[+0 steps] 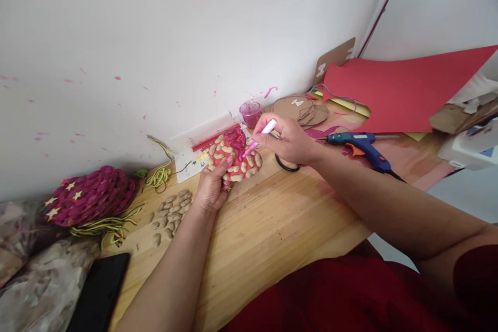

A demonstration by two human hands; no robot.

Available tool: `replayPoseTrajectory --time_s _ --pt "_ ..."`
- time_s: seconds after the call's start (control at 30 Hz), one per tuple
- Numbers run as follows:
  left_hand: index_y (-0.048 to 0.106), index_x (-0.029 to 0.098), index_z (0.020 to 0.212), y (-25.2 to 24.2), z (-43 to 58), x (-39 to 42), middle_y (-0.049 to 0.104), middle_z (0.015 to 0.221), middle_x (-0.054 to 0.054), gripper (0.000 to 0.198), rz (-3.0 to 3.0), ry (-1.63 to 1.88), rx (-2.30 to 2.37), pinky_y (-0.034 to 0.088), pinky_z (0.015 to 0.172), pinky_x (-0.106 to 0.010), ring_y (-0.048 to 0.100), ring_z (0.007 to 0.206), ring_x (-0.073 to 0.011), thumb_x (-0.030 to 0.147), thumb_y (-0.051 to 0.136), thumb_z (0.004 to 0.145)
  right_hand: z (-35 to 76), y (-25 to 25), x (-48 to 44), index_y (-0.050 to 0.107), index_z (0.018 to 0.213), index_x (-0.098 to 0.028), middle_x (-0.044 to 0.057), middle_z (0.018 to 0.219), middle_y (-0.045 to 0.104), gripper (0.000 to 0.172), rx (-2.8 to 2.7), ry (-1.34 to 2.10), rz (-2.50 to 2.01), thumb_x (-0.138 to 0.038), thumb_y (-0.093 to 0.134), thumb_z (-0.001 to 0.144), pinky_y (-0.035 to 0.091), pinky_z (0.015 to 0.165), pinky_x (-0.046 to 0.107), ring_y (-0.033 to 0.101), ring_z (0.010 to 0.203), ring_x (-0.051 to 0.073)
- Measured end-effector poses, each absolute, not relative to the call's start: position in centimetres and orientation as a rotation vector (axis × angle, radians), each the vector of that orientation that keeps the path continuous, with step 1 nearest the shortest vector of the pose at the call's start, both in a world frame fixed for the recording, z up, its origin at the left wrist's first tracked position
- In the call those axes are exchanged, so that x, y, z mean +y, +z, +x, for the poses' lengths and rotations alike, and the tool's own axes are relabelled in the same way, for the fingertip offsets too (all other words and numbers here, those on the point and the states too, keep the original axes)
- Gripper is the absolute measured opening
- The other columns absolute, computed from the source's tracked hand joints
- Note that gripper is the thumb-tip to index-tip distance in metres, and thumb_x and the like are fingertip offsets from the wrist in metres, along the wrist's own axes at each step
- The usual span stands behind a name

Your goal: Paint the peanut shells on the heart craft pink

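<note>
Peanuts (252, 171) are covering a red disc (236, 157), which is tilting above the wooden table (272, 228), near the wall. Plain shells are ringing its near and left parts, while those toward its upper right are wearing a glossy dark pink coat. The person's left hand (213, 187) is clamping the disc at its near-left edge, the thumb pressing on the top face and the other fingers curling beneath. The right hand (286, 137) is pinching a brush (252, 144), fingers closing together round the handle, and the tip is meeting the disc at the border of the coated patch.

The disc is probably weighing little, and its base is seeming fairly stiff, since it is staying flat in a one-handed grip. The shells are likely being brittle and could crack or come loose under hard pressure; the shiny patch is looking wet, so slippery and apt to smear. The uncoated rim, where the left hand is gripping, is seeming the best hold.

A cup of pink liquid (250, 108) is standing just beyond the disc. Loose peanuts (175, 212) are lying to its near left, with a stack of dark pink pieces (97, 194) resting farther left. A glue gun (360, 148) is lying well to its right.
</note>
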State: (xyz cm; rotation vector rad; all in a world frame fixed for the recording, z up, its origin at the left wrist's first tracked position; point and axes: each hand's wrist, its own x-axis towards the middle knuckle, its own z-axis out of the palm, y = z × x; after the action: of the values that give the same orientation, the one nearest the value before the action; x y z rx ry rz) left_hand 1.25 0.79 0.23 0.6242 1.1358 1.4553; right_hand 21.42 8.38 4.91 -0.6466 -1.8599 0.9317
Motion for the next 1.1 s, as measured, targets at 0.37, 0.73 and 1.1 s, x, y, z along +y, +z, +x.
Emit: replayPoseTrajectory --time_s 0.37,0.73,1.1 --pt "0.054 0.017 0.071 0.3 1.4 0.8 0.047 0.049 0.009 0.051 0.645 1.439 1.151 0.021 0.031 -0.013 0.031 0.034 -0.0008 0.031 0.098 0.049 21.6 5.4 8.0 0.060 0.081 -0.021 0.001 0.075 0.065 0.024 -1.926 0.989 -0.589 -0.040 0.073 0.087 0.042 0.075 0.031 0.056 0.074 0.017" --pt "0.053 0.017 0.065 0.1 1.9 0.8 0.047 0.048 0.008 0.049 0.690 1.490 1.141 0.023 0.032 -0.015 0.033 0.035 -0.0020 0.031 0.098 0.051 21.3 5.2 7.5 0.061 0.082 -0.020 0.003 0.078 0.066 0.016 -2.149 0.635 -0.465 -0.032 0.068 0.090 0.039 0.079 0.033 0.055 0.076 0.018" --pt "0.054 0.017 0.071 0.4 1.4 0.8 0.048 0.049 0.009 0.054 0.649 1.429 1.157 0.022 0.031 -0.013 0.031 0.033 -0.0005 0.033 0.099 0.045 21.8 5.2 8.0 0.060 0.088 -0.019 0.001 0.077 0.068 0.017 -2.017 0.897 -0.476 -0.033 0.068 0.091 0.042 0.068 0.028 0.058 0.070 0.015"
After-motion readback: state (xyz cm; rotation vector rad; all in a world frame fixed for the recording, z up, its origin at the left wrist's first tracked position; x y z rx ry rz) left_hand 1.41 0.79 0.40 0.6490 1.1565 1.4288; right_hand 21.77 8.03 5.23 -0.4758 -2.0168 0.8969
